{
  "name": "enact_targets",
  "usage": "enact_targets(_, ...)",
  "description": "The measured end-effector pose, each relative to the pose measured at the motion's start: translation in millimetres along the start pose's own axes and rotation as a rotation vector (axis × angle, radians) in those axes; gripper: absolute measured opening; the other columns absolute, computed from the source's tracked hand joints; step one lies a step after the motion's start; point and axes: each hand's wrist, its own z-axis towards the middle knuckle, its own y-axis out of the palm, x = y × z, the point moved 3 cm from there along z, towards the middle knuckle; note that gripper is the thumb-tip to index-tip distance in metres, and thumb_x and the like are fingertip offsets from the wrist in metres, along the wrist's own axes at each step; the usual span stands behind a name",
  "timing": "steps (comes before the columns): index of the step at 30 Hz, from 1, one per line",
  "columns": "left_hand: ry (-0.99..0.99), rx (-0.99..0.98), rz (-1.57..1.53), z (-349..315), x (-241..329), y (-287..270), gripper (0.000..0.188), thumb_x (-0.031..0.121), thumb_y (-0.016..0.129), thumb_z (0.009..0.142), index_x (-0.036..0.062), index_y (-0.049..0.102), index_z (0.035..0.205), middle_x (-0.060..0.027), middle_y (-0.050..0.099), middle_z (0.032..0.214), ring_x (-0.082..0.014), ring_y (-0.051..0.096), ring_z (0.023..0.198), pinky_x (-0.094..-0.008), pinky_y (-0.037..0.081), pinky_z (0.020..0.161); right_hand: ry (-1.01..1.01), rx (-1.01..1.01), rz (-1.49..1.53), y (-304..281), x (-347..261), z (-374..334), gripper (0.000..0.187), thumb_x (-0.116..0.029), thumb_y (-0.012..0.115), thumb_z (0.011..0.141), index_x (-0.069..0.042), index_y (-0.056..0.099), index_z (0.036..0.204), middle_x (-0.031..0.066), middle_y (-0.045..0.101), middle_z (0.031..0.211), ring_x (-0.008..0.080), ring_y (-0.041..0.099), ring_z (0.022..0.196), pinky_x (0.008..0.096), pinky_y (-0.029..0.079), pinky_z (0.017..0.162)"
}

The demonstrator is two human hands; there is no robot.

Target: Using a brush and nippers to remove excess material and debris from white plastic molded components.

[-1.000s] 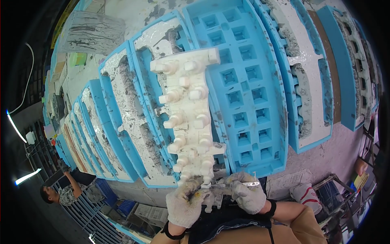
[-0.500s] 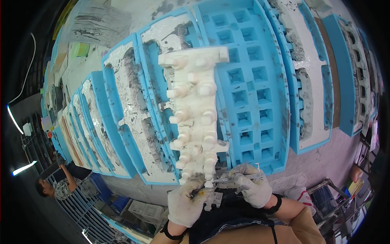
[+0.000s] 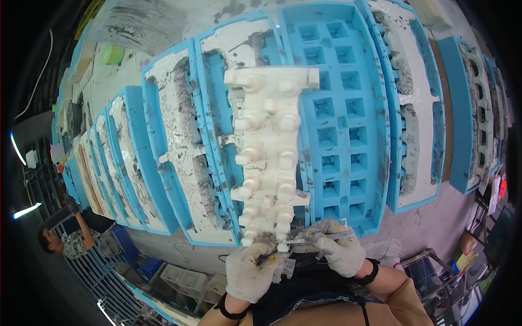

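A long off-white cast piece [image 3: 270, 146] with two rows of knobs and short side arms lies lengthwise in front of me, its near end by my waist. It rests across the blue moulds. My left hand [image 3: 250, 273], in a stained white glove, is closed on the near end, thumb and fingers pinching by the last knobs. Gloved as well, my right hand [image 3: 342, 254] is closed around a thin metal tool [image 3: 341, 235]. The tool's narrow tip points left and meets the piece near its last right knob. I cannot make out the tool's exact kind.
Right beside the piece stands an open blue mould [image 3: 341, 122] with square pockets. Other blue moulds with white, grey-stained fillings [image 3: 182, 119] line the left and right. White crates [image 3: 182, 282] sit low on the left. Another person [image 3: 68, 239] works at the far left.
The cast piece and moulds have shifted slightly right and down in the picture, as the whole view has turned a little. Both hands keep nearly the same place and grip.
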Motion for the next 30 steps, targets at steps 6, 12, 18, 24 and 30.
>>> enact_targets(6, 0.016, 0.007, 0.004, 0.7, -1.7, 0.8, 0.023, 0.017, 0.084, 0.07, 0.0036, 0.074, 0.085, -0.0128, 0.071, 0.077, -0.0318, 0.068, 0.07, -0.0378, 0.054, 0.065, -0.028, 0.018, 0.05, 3.6, -1.3, 1.6, 0.018, -0.011, 0.062, 0.1, 0.003, 0.063, 0.11, 0.0076, 0.071, 0.105, 0.0068, 0.061, 0.087, 0.0222, 0.048, 0.07)
enact_targets(12, 0.031, 0.007, 0.002, 0.1, -5.0, 1.9, 0.024, 0.017, 0.085, 0.069, 0.0033, 0.075, 0.086, -0.0124, 0.071, 0.078, -0.0311, 0.068, 0.07, -0.0375, 0.054, 0.065, -0.018, 0.004, -0.016, 1.4, -3.2, 1.2, 0.02, -0.012, 0.063, 0.1, 0.003, 0.065, 0.112, 0.007, 0.072, 0.103, 0.006, 0.06, 0.083, 0.0222, 0.048, 0.069)
enact_targets(18, 0.029, -0.004, 0.011, 0.6, -4.3, 0.7, 0.023, 0.015, 0.084, 0.069, 0.0036, 0.075, 0.087, -0.0128, 0.072, 0.079, -0.0309, 0.069, 0.071, -0.0373, 0.054, 0.066, 0.012, -0.022, 0.096, 3.3, -4.8, 1.1, 0.024, -0.014, 0.064, 0.099, 0.005, 0.063, 0.114, 0.01, 0.072, 0.107, 0.01, 0.065, 0.092, 0.0241, 0.052, 0.077)
enact_targets(24, 0.062, 0.022, -0.024, 2.1, -4.3, 0.9, 0.023, 0.012, 0.087, 0.073, -0.0032, 0.071, 0.081, -0.0145, 0.069, 0.072, -0.022, 0.067, 0.062, -0.0319, 0.051, 0.059, 0.013, -0.033, 0.073, 1.7, -4.2, 1.1, 0.028, -0.016, 0.066, 0.098, 0.006, 0.062, 0.116, 0.0119, 0.071, 0.11, 0.0129, 0.066, 0.097, 0.026, 0.054, 0.082)
enact_targets(30, 0.09, 0.026, -0.025, 2.4, -4.8, -0.1, 0.021, 0.009, 0.086, 0.073, -0.0037, 0.071, 0.082, -0.0133, 0.07, 0.073, -0.0182, 0.065, 0.062, -0.0303, 0.052, 0.06, -0.016, -0.068, 0.091, -3.0, 1.1, 2.0, 0.032, -0.018, 0.068, 0.097, 0.007, 0.061, 0.116, 0.0134, 0.07, 0.11, 0.0142, 0.066, 0.098, 0.0269, 0.054, 0.082)
